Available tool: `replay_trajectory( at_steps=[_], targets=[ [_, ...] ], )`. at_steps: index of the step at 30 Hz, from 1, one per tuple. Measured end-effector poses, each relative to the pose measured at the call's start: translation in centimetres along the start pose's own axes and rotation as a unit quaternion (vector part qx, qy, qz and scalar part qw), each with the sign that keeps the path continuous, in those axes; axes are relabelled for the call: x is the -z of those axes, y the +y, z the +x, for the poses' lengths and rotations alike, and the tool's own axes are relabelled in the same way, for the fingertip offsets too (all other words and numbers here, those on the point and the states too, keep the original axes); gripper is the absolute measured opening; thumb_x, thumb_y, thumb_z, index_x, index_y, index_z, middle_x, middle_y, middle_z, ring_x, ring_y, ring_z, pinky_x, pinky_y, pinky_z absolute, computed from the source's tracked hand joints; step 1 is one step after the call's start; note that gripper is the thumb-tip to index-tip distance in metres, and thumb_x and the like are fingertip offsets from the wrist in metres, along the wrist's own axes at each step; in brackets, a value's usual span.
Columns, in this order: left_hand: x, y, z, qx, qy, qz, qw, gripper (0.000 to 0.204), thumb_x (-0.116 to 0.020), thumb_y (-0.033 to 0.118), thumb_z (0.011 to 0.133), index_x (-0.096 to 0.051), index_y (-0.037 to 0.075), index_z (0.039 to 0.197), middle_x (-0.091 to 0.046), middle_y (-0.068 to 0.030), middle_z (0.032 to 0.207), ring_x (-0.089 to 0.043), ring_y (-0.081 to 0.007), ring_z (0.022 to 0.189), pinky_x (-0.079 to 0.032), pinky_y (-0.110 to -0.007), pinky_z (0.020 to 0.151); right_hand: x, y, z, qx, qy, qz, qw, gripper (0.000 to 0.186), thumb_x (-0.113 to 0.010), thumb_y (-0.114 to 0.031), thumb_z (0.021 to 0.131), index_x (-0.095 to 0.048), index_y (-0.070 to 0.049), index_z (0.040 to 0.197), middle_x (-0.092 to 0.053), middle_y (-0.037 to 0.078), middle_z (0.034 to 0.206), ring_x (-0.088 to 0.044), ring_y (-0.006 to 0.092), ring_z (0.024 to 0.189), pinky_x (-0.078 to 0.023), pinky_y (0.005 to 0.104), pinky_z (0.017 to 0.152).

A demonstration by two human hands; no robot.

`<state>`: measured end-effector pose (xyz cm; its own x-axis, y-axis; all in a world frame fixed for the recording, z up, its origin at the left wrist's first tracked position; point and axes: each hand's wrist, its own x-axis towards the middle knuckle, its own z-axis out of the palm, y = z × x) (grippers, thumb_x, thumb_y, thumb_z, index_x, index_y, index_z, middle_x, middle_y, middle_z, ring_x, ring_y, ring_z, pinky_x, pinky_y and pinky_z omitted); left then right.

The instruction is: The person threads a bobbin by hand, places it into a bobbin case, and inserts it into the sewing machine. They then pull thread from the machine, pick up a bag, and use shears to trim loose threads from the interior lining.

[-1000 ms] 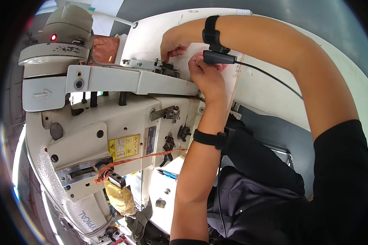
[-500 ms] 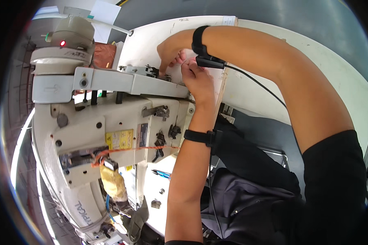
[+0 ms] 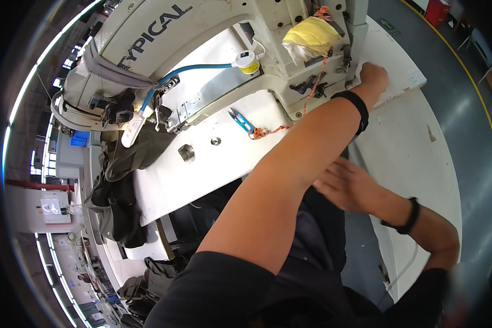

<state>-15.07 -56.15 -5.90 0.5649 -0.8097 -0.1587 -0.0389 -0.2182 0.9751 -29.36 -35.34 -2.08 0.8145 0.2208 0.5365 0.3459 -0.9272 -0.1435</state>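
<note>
My left hand [image 3: 374, 77] reaches past the end of a cream industrial sewing machine [image 3: 202, 35], at the far right of its body. It looks curled like a fist; its fingertips and whatever they grip are hidden. Below my left forearm, my right hand [image 3: 347, 186] is slightly blurred, fingers stretched out and partly covered by that forearm, with nothing seen in it. Blue-handled thread snips [image 3: 242, 123] lie on the white table [image 3: 164, 183], touching an orange cord [image 3: 267, 132]. A yellow cloth bundle [image 3: 311, 37] is fastened on the machine.
Dark olive fabric [image 3: 142, 156] hangs over the table's left end, beneath the machine head. A blue tube [image 3: 194, 66] runs to a small white canister [image 3: 247, 62]. Small metal fittings [image 3: 186, 153] sit on the tabletop. Another white tabletop [image 3: 415, 142] curves along my right.
The view has swung, bringing the machine to the top and its needle end into sight. My hands, close together before, are now apart; the right has drawn back below my left forearm.
</note>
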Motion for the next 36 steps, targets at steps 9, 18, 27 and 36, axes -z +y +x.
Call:
replay_trajectory(
  at_steps=[9, 18, 27, 36],
  targets=[
    [4.5, 4.3, -5.1, 0.129, -0.119, -0.183, 0.967, 0.010, -0.053, 0.007, 0.097, -0.057, -0.001, 0.101, -0.051, -0.0049, 0.074, -0.043, -0.0111, 0.053, -0.033, -0.025, 0.042, -13.8, 1.9, 12.1, -0.106, 0.135, 0.121, 0.978, 0.031, -0.058, -0.018, 0.088, -0.062, 0.000, 0.113, -0.064, 0.015, 0.112, -0.062, 0.0268, 0.110, -0.049, 0.0421, 0.096],
    [6.6, 7.0, -5.4, 0.134, -0.189, -0.120, 0.965, 0.017, -0.047, 0.011, 0.103, -0.053, -0.001, 0.113, -0.051, -0.0050, 0.079, -0.045, -0.0112, 0.058, -0.038, -0.025, 0.049, -7.0, 2.2, 7.4, -0.070, 0.149, -0.139, 0.977, 0.028, -0.055, -0.016, 0.090, -0.056, -0.001, 0.114, -0.063, 0.015, 0.110, -0.064, 0.0240, 0.108, -0.052, 0.0384, 0.092],
    [8.3, 10.1, -5.5, 0.122, -0.203, -0.200, 0.951, 0.018, -0.044, 0.010, 0.104, -0.052, -0.001, 0.116, -0.052, -0.0048, 0.085, -0.042, -0.0105, 0.062, -0.037, -0.025, 0.052, 6.6, 5.3, -10.3, -0.555, 0.393, 0.410, 0.607, 0.021, -0.055, -0.021, 0.094, -0.064, -0.005, 0.103, -0.054, 0.000, 0.075, -0.056, 0.0149, 0.067, -0.047, 0.0337, 0.059],
    [7.2, 9.9, -6.8, 0.084, -0.132, -0.260, 0.953, 0.017, -0.045, 0.013, 0.106, -0.053, 0.001, 0.114, -0.052, -0.0039, 0.086, -0.041, -0.0098, 0.062, -0.036, -0.024, 0.052, 4.1, 24.8, -1.7, -0.493, 0.194, -0.057, 0.846, 0.033, -0.058, -0.042, 0.095, -0.069, -0.010, 0.099, -0.070, 0.015, 0.092, -0.069, 0.0358, 0.086, -0.053, 0.0466, 0.071]
  ],
)
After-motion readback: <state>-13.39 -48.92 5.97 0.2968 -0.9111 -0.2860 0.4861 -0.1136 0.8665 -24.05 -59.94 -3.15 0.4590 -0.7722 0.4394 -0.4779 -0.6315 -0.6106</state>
